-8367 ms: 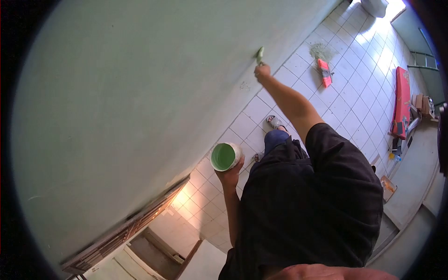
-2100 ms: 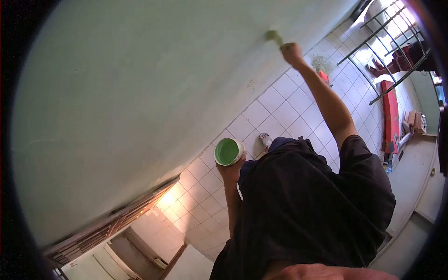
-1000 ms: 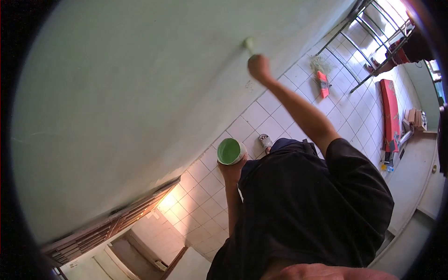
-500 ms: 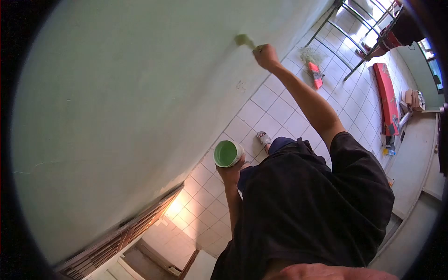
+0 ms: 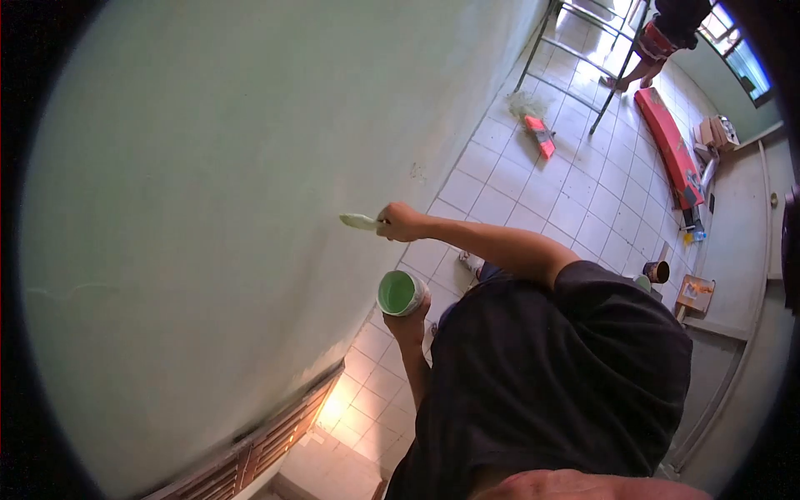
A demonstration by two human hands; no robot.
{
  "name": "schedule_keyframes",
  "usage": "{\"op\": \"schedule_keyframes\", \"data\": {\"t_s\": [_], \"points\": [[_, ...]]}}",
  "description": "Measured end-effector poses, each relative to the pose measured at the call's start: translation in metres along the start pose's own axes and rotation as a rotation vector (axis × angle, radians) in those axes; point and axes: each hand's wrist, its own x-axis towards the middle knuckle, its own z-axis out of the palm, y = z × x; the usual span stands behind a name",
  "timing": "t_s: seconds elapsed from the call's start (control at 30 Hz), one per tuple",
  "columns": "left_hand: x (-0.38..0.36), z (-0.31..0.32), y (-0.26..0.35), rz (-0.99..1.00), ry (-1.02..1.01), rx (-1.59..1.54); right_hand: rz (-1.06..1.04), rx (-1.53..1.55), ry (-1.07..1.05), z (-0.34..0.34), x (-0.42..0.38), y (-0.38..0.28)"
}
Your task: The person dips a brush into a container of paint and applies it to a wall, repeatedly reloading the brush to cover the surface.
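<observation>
Closed round the handle of a paintbrush (image 5: 360, 221), my right hand (image 5: 400, 222) is in front of the pale green wall (image 5: 208, 192). Green paint colours the bristles, which point left; whether they touch the wall I cannot tell. Below it, my left hand (image 5: 408, 323) grips a white tub (image 5: 416, 293) by its side. Green paint (image 5: 396, 292) shows inside the tub, whose open mouth faces the camera.
A metal scaffold (image 5: 571, 52) stands at the upper right, with a person (image 5: 658, 42) behind it. On the tiled floor (image 5: 533, 187) lie a red-orange object (image 5: 540, 137) and a long red box (image 5: 669, 148). A brown can (image 5: 657, 272) is at the right. A wooden louvre (image 5: 258, 450) borders the wall.
My right hand has come down and left along the wall with the brush, nearer the tub. The view has shifted, and a can now shows at the right.
</observation>
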Motion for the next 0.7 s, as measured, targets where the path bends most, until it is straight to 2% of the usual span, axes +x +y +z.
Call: {"op": "schedule_keyframes", "data": {"t_s": [0.1, 0.2, 0.27, 0.3, 0.37, 0.43, 0.53, 0.6, 0.67, 0.7], "points": [[0.01, -0.012, -0.005, 0.027, -0.082, -0.009, 0.058, 0.154, -0.021, -0.035, -0.04, -0.016], [0.009, -0.028, -0.005, 0.047, -0.142, 0.024, 0.248, 0.345, -0.081, -0.086, -0.095, -0.056], [0.013, -0.032, 0.0, 0.047, -0.168, 0.064, 0.241, 0.455, -0.085, -0.102, -0.126, -0.065], [0.016, -0.033, 0.003, 0.066, -0.214, 0.102, 0.171, 0.5, -0.082, -0.11, -0.142, -0.065], [0.023, -0.034, 0.003, 0.081, -0.269, 0.142, 0.175, 0.467, -0.02, -0.124, -0.176, -0.088], [0.031, -0.031, -0.002, 0.196, -0.366, 0.258, 0.177, 0.464, 0.017, -0.129, -0.205, -0.101], [0.041, -0.024, 0.005, 0.237, -0.488, 0.149, 0.231, 0.315, 0.102, -0.13, -0.238, -0.125], [0.046, -0.018, 0.011, 0.26, -0.537, 0.128, 0.183, 0.207, 0.179, -0.13, -0.256, -0.139], [0.051, -0.011, 0.011, 0.377, -0.553, 0.246, 0.226, 0.199, 0.187, -0.13, -0.27, -0.151], [0.055, -0.009, 0.017, 0.426, -0.599, 0.229, 0.167, 0.114, 0.206, -0.128, -0.275, -0.153]]}}
